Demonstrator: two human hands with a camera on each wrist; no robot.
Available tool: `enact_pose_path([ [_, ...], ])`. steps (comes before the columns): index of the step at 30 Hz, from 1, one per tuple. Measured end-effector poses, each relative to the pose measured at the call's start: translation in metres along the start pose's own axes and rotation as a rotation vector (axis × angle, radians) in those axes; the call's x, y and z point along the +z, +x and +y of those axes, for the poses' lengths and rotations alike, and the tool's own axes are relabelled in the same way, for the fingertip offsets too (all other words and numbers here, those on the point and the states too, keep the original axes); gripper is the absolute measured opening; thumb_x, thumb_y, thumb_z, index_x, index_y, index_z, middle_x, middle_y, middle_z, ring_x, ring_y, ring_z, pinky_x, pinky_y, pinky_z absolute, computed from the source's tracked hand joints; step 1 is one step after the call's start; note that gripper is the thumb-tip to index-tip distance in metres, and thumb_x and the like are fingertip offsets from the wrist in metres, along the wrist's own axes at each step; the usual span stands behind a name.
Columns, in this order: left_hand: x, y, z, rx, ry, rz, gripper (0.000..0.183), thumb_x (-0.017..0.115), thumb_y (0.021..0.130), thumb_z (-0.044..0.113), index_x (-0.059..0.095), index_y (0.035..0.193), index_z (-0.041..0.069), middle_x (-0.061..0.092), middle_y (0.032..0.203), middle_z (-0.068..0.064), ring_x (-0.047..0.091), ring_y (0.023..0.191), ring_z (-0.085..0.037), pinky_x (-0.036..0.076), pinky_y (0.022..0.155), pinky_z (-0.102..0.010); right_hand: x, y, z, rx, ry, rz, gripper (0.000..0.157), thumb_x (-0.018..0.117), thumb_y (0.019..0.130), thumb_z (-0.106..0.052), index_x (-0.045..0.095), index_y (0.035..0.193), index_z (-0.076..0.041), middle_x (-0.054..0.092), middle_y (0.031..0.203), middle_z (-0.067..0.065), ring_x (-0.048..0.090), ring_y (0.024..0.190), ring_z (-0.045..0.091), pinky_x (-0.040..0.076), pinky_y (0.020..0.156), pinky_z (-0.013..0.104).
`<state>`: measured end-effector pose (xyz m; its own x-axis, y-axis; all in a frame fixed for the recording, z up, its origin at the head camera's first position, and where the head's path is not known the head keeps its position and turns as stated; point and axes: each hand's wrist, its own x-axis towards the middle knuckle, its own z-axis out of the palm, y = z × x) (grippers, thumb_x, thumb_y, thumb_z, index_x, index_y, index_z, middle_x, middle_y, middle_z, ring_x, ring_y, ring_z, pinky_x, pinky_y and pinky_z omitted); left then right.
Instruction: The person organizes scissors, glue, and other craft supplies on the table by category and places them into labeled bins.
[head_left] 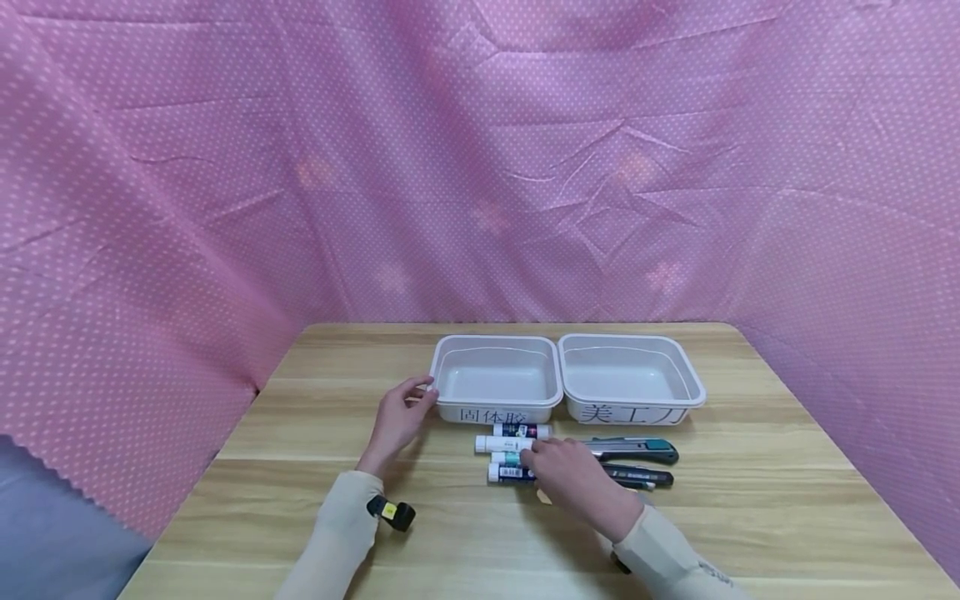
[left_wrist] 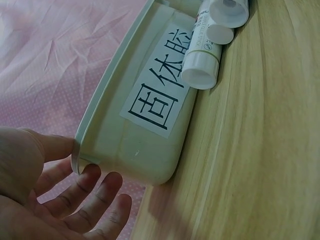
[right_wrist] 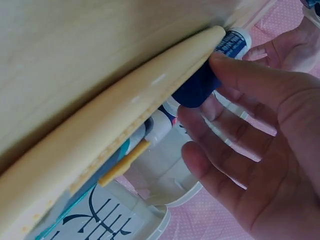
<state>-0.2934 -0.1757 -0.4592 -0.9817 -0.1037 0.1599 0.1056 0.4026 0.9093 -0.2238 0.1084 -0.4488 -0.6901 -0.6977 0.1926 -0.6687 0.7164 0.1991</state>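
Note:
My left hand (head_left: pixel 397 421) is at the left corner of a white plastic box (left_wrist: pixel 135 145) labelled 固体胶, its thumb and index fingertips touching the rim and its other fingers loosely spread. My right hand (head_left: pixel 573 483) pinches a dark blue glue stick (right_wrist: pixel 197 87) with a white end. Several glue sticks lie side by side in front of that box, among them a white one (head_left: pixel 495 444). Beside the right hand lie utility knives, one of them grey and teal (head_left: pixel 637 450), one black (head_left: pixel 645 475). A long cream-coloured knife (right_wrist: pixel 115 110) crosses the right wrist view close to the thumb.
A second white box (head_left: pixel 630 411), labelled 美工刀, stands against the right side of the first. Both boxes rest on a wood-grain table (head_left: pixel 765 500). A pink dotted curtain (head_left: pixel 480 167) hangs behind and along the sides.

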Motion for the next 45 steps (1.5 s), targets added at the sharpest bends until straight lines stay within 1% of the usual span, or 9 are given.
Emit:
enact_pose_path([
  [7, 0.000, 0.000, 0.001, -0.021, -0.012, -0.008, 0.037, 0.068, 0.099, 0.017, 0.065, 0.134, 0.005, 0.070, 0.112, -0.019, 0.070, 0.103, -0.038, 0.055, 0.079, -0.027, -0.005, -0.004, 0.001, 0.060, 0.067, -0.094, 0.019, 0.081, 0.083, -0.011, 0.073, 0.100, -0.007, 0.065, 0.089, 0.005, 0.059, 0.073, 0.016, 0.052, 0.058, 0.027],
  [12, 0.000, 0.000, 0.001, -0.030, 0.011, -0.003, 0.037, 0.068, 0.099, 0.020, 0.066, 0.134, 0.007, 0.070, 0.112, -0.017, 0.069, 0.100, -0.030, 0.055, 0.082, -0.030, -0.006, -0.006, 0.000, 0.053, 0.086, -0.092, 0.018, 0.077, 0.084, -0.003, 0.073, 0.101, -0.005, 0.063, 0.092, 0.007, 0.057, 0.076, 0.017, 0.050, 0.056, 0.025],
  [14, 0.000, 0.000, 0.000, -0.027, 0.024, 0.000, 0.037, 0.068, 0.099, 0.020, 0.066, 0.134, 0.007, 0.070, 0.112, -0.016, 0.069, 0.098, -0.027, 0.055, 0.081, -0.030, -0.007, -0.006, -0.001, 0.049, 0.086, -0.092, 0.019, 0.078, 0.084, -0.003, 0.073, 0.103, -0.005, 0.064, 0.093, 0.007, 0.057, 0.078, 0.018, 0.051, 0.057, 0.026],
  [19, -0.001, 0.000, -0.001, -0.038, 0.033, 0.001, 0.036, 0.068, 0.100, 0.022, 0.067, 0.134, 0.010, 0.069, 0.113, -0.014, 0.067, 0.098, -0.025, 0.055, 0.082, -0.030, -0.013, -0.004, -0.001, 0.043, 0.094, -0.120, 0.024, 0.082, 0.083, -0.014, 0.073, 0.104, -0.007, 0.067, 0.093, 0.006, 0.060, 0.083, 0.019, 0.055, 0.064, 0.028],
  [26, -0.001, 0.000, 0.001, -0.046, 0.031, -0.007, 0.037, 0.067, 0.100, 0.024, 0.066, 0.135, 0.012, 0.069, 0.115, -0.014, 0.067, 0.100, -0.025, 0.055, 0.085, -0.033, -0.020, 0.002, 0.003, -0.015, 0.147, -0.058, 0.030, 0.080, 0.081, -0.002, 0.073, 0.108, -0.014, 0.071, 0.089, 0.003, 0.062, 0.078, 0.016, 0.055, 0.070, 0.030],
  [31, -0.001, 0.000, 0.000, -0.050, 0.025, -0.010, 0.037, 0.067, 0.100, 0.025, 0.066, 0.135, 0.012, 0.069, 0.115, -0.014, 0.067, 0.102, -0.026, 0.055, 0.086, -0.035, -0.024, 0.004, 0.006, 0.010, 0.198, -0.081, 0.039, 0.082, 0.081, -0.005, 0.073, 0.118, -0.017, 0.072, 0.103, 0.004, 0.064, 0.088, 0.019, 0.057, 0.075, 0.034],
  [34, -0.001, 0.000, 0.000, -0.052, 0.019, -0.011, 0.037, 0.068, 0.100, 0.023, 0.066, 0.135, 0.010, 0.068, 0.117, -0.015, 0.066, 0.105, -0.027, 0.055, 0.089, -0.037, -0.026, 0.006, 0.008, 0.018, 0.208, -0.083, 0.047, 0.085, 0.078, -0.004, 0.072, 0.121, -0.015, 0.071, 0.105, 0.005, 0.064, 0.092, 0.021, 0.058, 0.079, 0.035],
  [40, -0.002, 0.000, -0.001, -0.074, -0.060, -0.023, 0.038, 0.068, 0.099, 0.020, 0.065, 0.135, 0.008, 0.066, 0.120, -0.015, 0.064, 0.108, -0.028, 0.055, 0.091, -0.039, -0.033, 0.008, 0.009, 0.021, 0.211, -0.014, 0.033, 0.077, 0.087, -0.004, 0.073, 0.119, -0.013, 0.073, 0.104, 0.005, 0.066, 0.094, 0.019, 0.058, 0.083, 0.034],
  [45, -0.002, 0.000, -0.002, -0.081, -0.092, -0.028, 0.038, 0.068, 0.099, 0.019, 0.065, 0.135, 0.008, 0.066, 0.120, -0.015, 0.065, 0.106, -0.026, 0.055, 0.093, -0.043, -0.037, 0.010, 0.013, 0.040, 0.228, 0.026, 0.030, 0.076, 0.090, -0.008, 0.074, 0.120, -0.013, 0.073, 0.115, 0.003, 0.068, 0.105, 0.021, 0.058, 0.089, 0.036],
])
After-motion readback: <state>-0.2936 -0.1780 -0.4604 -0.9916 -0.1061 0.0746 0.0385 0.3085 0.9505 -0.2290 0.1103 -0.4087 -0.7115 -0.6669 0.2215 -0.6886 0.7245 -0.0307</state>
